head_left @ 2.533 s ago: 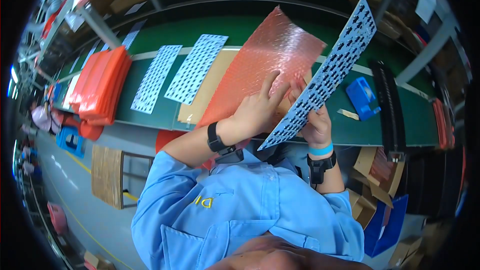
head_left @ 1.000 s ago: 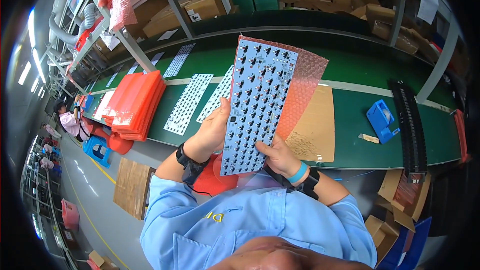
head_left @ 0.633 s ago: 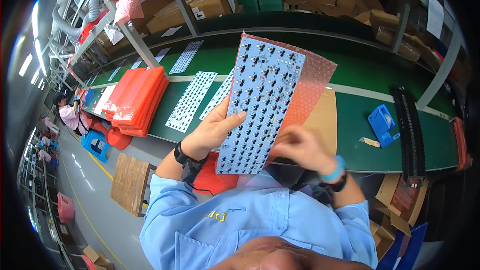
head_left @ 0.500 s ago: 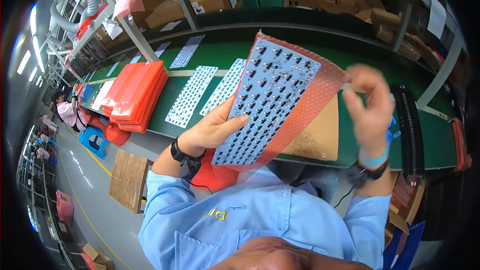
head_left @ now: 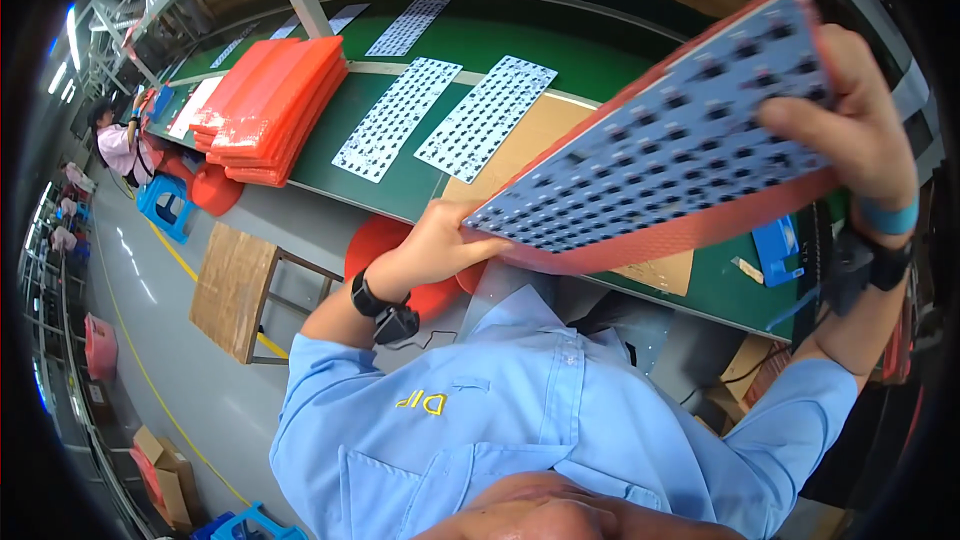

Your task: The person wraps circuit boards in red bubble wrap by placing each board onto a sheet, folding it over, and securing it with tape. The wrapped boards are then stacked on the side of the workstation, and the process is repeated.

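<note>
One gripped circuit board (head_left: 660,130) | one bubble-wrap sheet (head_left: 690,232) | left hand (head_left: 442,240), right hand (head_left: 868,130)

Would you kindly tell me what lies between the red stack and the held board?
In the head view, two white boards and some brown cardboard lie between the red stack and the held board.

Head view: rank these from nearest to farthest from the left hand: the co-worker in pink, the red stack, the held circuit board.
1. Held circuit board: its lower corner is at the left hand.
2. Red stack: on the table, to the left.
3. Co-worker in pink: far left, beyond the stack.
</note>
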Motion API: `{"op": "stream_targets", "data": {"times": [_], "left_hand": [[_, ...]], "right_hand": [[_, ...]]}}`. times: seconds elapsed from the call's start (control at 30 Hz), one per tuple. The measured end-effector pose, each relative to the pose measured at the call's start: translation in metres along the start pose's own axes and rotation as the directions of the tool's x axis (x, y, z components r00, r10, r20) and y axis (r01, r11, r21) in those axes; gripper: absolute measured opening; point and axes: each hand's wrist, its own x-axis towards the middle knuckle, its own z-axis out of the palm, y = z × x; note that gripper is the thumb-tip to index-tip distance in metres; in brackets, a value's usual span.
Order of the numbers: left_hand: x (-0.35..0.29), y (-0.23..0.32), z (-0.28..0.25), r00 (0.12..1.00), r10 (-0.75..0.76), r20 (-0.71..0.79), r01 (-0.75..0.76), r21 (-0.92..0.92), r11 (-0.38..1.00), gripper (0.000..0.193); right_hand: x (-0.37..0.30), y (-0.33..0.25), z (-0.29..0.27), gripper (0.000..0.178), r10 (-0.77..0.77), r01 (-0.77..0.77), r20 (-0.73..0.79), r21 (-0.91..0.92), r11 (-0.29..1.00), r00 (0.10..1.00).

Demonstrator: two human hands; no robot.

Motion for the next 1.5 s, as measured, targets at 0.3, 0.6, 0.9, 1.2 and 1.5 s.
{"op": "stream_targets", "data": {"times": [0.3, 0.6, 0.9, 1.2, 1.5], "left_hand": [[-0.115, -0.129, 0.029, 0.697, -0.128, -0.706, 0.444, 0.284, 0.849, 0.017], [-0.199, -0.193, -0.033, 0.769, -0.499, -0.4, 0.443, -0.229, 0.867, 0.019], [-0.068, -0.091, 0.027, 0.879, -0.239, 0.412, 0.476, -0.758, 0.446, 0.043], [-0.07, -0.128, 0.071, 0.851, -0.165, 0.499, 0.525, -0.818, 0.236, 0.045], [-0.085, -0.177, 0.059, 0.848, -0.138, 0.512, 0.53, -0.815, 0.235, 0.042]], "right_hand": [[-0.061, -0.007, -0.064, 0.046, 0.29, -0.148, -0.437, 0.33, 0.932, 0.852], [-0.104, 0.078, -0.113, 0.037, 0.386, -0.228, -0.483, 0.353, 0.907, 0.786], [0.017, 0.101, 0.043, 0.018, -0.017, -0.255, -0.323, -0.776, 0.578, 0.946], [0.014, 0.138, 0.288, 0.029, 0.276, -0.307, -0.158, -0.676, 0.67, 0.948], [0.022, 0.155, 0.323, 0.046, 0.217, -0.281, -0.183, -0.503, 0.818, 0.959]]}}
